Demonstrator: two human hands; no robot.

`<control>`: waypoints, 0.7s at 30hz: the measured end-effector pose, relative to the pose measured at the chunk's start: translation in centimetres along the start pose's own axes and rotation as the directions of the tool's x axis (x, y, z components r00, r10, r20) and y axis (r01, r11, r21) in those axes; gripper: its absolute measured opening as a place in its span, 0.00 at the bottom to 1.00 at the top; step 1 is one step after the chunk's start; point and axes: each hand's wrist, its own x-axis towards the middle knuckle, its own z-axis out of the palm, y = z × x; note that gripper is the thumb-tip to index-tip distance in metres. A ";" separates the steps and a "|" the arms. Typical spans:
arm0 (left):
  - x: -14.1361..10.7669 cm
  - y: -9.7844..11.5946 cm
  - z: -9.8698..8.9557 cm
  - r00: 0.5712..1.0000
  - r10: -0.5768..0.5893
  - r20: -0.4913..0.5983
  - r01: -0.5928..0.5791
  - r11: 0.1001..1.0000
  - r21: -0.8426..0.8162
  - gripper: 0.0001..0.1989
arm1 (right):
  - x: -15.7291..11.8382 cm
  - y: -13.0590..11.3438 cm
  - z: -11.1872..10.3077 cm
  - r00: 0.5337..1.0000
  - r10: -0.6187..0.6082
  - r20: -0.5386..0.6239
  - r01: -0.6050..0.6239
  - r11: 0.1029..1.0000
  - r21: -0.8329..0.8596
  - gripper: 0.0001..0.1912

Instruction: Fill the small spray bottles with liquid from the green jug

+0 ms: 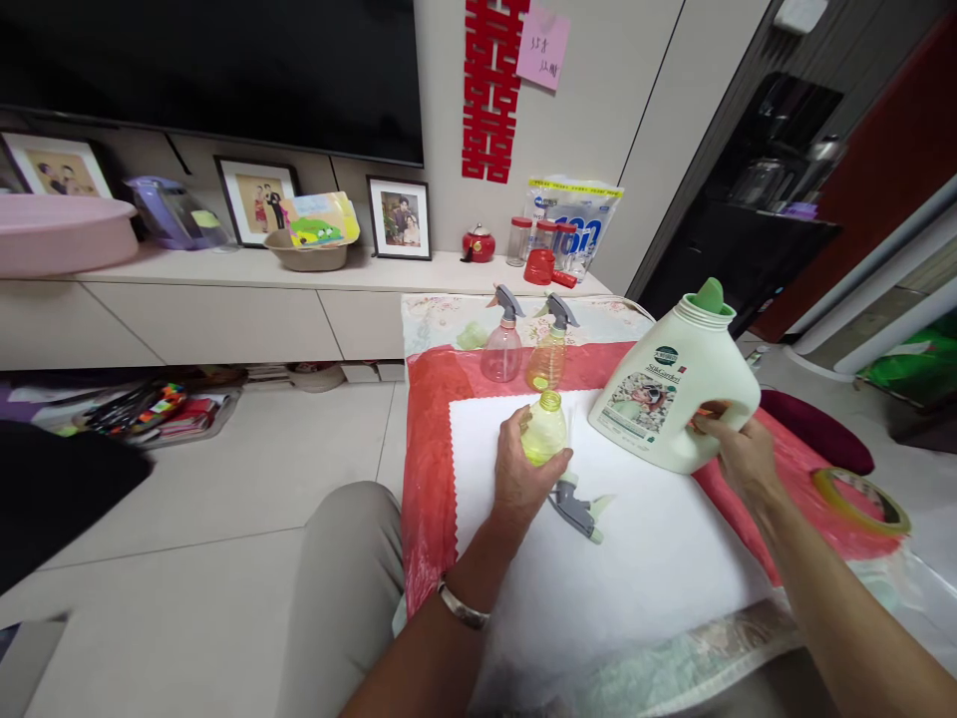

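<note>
My left hand [523, 474] is wrapped round a small yellow-green spray bottle [545, 431] with no head on its neck. It stands on a white sheet [635, 578]. To the right, my right hand [737, 454] grips the handle of a large pale green detergent jug [673, 384], which tilts slightly. A green spout shows in the jug's mouth. Below the small bottle lies a loose grey trigger spray head [575, 507] with a pale green trigger. Behind my left hand stand a pink spray bottle [502, 349] and a yellow spray bottle [548, 354], both with grey heads on.
A roll of yellow tape [859, 499] lies on the red cloth [430, 429] at the right. Behind the table, a low cabinet [246, 319] carries framed photos, red-lidded jars [519, 242], a printed bag [590, 214] and a pink basin [64, 234].
</note>
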 end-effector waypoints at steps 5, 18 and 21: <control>0.1 -0.2 0.3 0.999 0.027 -0.023 -0.027 0.999 0.018 0.38 | 0.2 -1.7 1.1 0.993 0.091 -0.075 -0.096 0.994 -0.055 0.17; 0.0 0.2 0.4 0.999 0.014 -0.032 -0.013 0.999 0.029 0.39 | -1.9 -11.2 -2.3 0.994 0.002 -0.107 -0.044 0.917 -0.397 0.26; -0.1 0.3 0.4 1.000 -0.003 -0.023 0.003 1.000 0.024 0.39 | -2.2 -13.0 -3.5 0.998 -0.007 -0.065 -0.025 0.880 -0.475 0.31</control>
